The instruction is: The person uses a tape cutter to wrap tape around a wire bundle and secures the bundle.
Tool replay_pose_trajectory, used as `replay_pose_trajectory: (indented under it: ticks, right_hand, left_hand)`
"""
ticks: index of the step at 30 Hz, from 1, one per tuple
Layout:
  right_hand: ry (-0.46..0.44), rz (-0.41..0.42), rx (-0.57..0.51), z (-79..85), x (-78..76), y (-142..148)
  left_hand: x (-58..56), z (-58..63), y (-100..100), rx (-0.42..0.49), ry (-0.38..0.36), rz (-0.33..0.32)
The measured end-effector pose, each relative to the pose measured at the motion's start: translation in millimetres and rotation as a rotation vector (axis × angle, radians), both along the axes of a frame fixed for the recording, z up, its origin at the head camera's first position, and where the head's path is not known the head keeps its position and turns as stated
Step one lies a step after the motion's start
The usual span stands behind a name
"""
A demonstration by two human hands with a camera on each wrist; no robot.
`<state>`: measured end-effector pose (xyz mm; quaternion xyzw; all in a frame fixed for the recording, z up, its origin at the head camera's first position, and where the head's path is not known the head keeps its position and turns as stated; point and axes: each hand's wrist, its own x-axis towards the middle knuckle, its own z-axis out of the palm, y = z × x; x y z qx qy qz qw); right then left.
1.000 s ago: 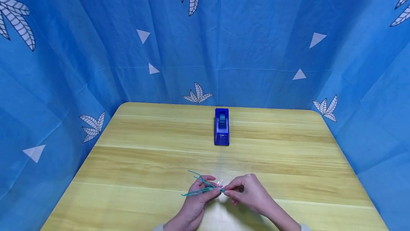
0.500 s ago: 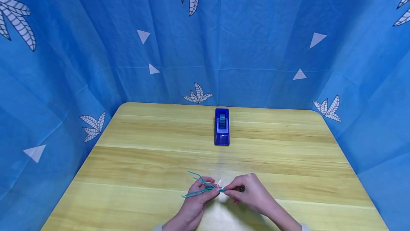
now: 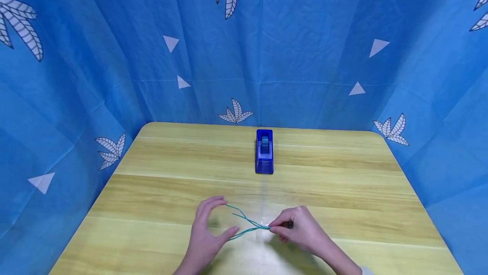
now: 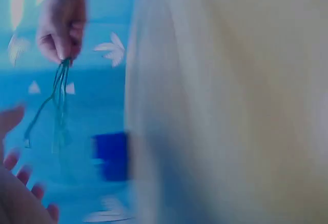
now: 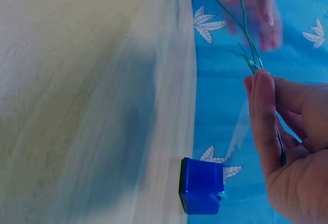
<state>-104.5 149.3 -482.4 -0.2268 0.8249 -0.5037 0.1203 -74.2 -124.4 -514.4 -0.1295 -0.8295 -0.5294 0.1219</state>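
Note:
My right hand (image 3: 303, 230) pinches a bundle of thin green strings (image 3: 251, 223) between thumb and finger, over the near middle of the table. The loose ends fan out to the left. A small shiny clear piece, like tape (image 5: 252, 66), sits on the bundle by the fingertips in the right wrist view. Within the right palm runs a dark, thin part of the bundle (image 5: 282, 149). My left hand (image 3: 203, 232) is spread beside the loose ends, thumb and fingers wide apart; whether a fingertip touches a string cannot be told. In the left wrist view it is partly cut off.
A blue tape dispenser (image 3: 264, 152) with a roll stands at the back middle of the wooden table (image 3: 183, 156). Blue curtains (image 3: 312, 54) with white leaf and triangle prints enclose the back and both sides.
My left hand has let go of the bundle and moved left, its fingers spreading apart. The right hand has stayed nearly in place, pinching the strings throughout.

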Motion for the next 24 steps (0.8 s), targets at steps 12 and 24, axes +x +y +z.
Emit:
replay_pose_trajectory:
  ticks: [12,24]
  right_hand:
    - [0.04,0.006,0.004,3.5,2.3,1]
    - [0.114,0.012,-0.011,2.2,1.5,-2]
  left_hand:
    - [-14.4,16.0,25,-0.905,0.489,-0.145]
    - [-17.8,6.7,22,-0.813,0.536,-0.229]
